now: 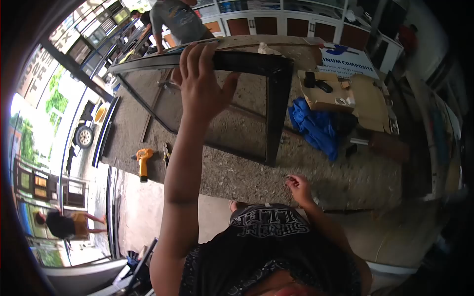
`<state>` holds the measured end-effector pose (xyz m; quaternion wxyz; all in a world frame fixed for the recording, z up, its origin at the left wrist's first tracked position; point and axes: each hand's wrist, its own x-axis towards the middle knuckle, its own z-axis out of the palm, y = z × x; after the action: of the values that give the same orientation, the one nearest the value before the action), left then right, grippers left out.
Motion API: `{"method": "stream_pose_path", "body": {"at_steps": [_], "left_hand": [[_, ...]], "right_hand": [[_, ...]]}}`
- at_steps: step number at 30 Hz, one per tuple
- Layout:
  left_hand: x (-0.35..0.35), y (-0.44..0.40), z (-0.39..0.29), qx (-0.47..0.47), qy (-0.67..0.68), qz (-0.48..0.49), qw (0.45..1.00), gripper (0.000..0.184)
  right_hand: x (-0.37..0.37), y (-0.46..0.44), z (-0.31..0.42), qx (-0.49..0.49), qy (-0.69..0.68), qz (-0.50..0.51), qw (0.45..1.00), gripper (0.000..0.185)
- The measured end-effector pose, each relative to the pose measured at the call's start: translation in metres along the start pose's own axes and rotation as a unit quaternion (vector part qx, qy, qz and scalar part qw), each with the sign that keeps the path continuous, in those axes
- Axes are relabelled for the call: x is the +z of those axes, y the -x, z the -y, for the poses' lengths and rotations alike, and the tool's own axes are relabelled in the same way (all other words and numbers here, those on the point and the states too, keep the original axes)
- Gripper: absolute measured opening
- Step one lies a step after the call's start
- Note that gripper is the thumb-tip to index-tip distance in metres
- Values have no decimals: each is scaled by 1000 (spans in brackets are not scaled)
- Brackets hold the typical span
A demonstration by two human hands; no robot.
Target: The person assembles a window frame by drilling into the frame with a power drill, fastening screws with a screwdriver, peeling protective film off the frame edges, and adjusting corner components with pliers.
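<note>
A dark rectangular window-like frame [278, 113] stands tilted up on the worktable, its thick bars facing me. My left hand [202, 81] reaches far forward, with its fingers over the frame's top bar and the thumb spread to the side. Lower down, by the table's near edge, my right hand [298, 187] has its fingers curled together; anything small in them is too hard to make out. On the table left of my left forearm lie a yellow cordless drill [143, 163] and a pair of pliers [166, 154].
The rough worktable [237, 177] spreads before me. To the right are a blue cloth [313, 128] and an open cardboard box [321, 101] with small dark items. A person in a grey shirt [177, 22] stands across the table. Another person [61, 224] is outside at left.
</note>
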<state>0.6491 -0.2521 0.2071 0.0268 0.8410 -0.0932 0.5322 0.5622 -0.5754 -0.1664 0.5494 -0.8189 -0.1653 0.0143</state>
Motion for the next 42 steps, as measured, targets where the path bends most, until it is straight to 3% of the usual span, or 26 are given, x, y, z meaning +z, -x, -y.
{"method": "stream_pose_path", "body": {"at_steps": [1,2,4,6,10,12,14,16,19,22,25,29,30,34,42], "left_hand": [[-3,3,0,-10,-10,6,1000,70],[-6,4,-2,-18,-21,13,1000,70],[-9,4,-1,-23,-28,14,999,73],[-13,4,-1,-28,1,21,999,71],[-14,6,0,-37,33,22,999,73],[-16,6,-1,-36,34,19,999,73],[-18,6,-2,-33,32,17,999,73],[-14,10,1,-33,24,-4,999,72],[-18,10,3,-20,23,-20,999,72],[-20,13,7,-16,42,-33,998,72],[-25,16,6,-15,49,-28,998,71],[-23,15,12,-10,99,-32,994,68],[-28,16,11,-22,54,-6,998,69],[-37,18,14,-22,93,7,995,70],[-42,22,20,6,133,-31,991,69]], "right_hand": [[-1,-5,-2,-26,-32,-46,998,24],[-5,-12,-5,79,-118,-55,988,25],[-22,-40,30,285,-277,-74,914,28],[-41,-71,50,217,-279,-56,934,29],[-78,-132,195,-19,-337,-139,931,26],[-105,-152,243,-88,-317,-134,935,25],[-119,-171,284,-294,-329,-113,890,20],[-118,-188,328,-391,-272,-160,865,15],[-115,-195,362,-383,-103,-184,899,12],[-114,-194,375,-354,-29,-155,922,13],[-116,-195,377,-421,72,-114,897,15],[-111,-181,389,-384,119,-114,909,18],[-112,-179,393,-366,131,-107,915,18],[-101,-182,387,-340,29,-125,931,15],[-95,-170,384,-395,63,-149,904,10]]}}
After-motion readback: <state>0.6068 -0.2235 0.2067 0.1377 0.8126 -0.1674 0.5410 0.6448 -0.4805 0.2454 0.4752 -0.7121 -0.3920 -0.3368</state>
